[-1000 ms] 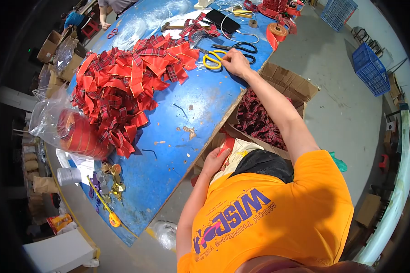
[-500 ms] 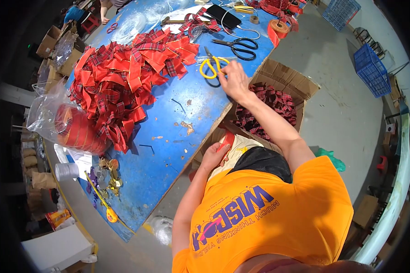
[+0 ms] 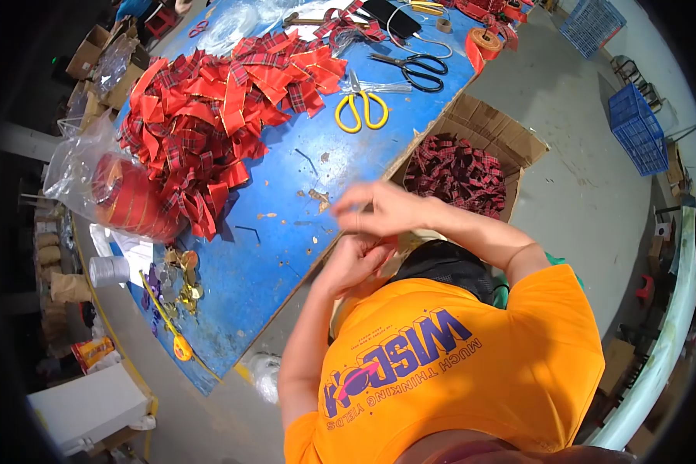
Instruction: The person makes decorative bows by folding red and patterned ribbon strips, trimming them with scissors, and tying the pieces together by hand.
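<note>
My left hand is closed near the table's front edge, over my lap, around a red ribbon that barely shows. Just above it, my right hand is smeared by motion, and what its fingers hold cannot be made out. Yellow-handled scissors lie on the blue table, with black-handled scissors behind them. A large pile of red and plaid ribbon bows covers the table's left part. Beside my right forearm, an open cardboard box holds many plaid bows.
A plastic bag with a ribbon roll, a wire spool and a yellow tape measure sit at the left. At the back are a phone and another ribbon roll. Blue crates stand on the floor at the right.
My right hand has let go of the yellow-handled scissors, which now lie on the table, and has come back beside my left hand. My left hand remains low, near the table edge.
</note>
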A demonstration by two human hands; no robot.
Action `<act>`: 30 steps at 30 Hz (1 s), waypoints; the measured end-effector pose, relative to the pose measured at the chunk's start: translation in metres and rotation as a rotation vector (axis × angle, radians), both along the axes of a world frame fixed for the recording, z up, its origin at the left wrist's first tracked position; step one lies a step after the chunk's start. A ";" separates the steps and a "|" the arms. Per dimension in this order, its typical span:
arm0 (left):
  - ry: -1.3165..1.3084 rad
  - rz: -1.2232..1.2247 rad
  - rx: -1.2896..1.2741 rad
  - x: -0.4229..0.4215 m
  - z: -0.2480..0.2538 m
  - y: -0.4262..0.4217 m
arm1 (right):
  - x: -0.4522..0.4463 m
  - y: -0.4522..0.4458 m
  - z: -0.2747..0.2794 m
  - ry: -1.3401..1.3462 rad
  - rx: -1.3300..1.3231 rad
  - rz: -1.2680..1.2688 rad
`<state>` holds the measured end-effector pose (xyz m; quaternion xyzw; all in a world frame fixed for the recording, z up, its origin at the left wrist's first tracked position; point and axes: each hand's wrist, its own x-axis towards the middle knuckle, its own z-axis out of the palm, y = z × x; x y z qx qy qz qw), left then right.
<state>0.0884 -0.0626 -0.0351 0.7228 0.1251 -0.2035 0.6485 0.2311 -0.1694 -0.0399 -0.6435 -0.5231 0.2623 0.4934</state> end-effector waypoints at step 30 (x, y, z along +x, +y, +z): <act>0.111 0.474 0.499 -0.044 0.022 0.259 | 0.098 0.139 -0.039 -0.606 -0.083 -0.470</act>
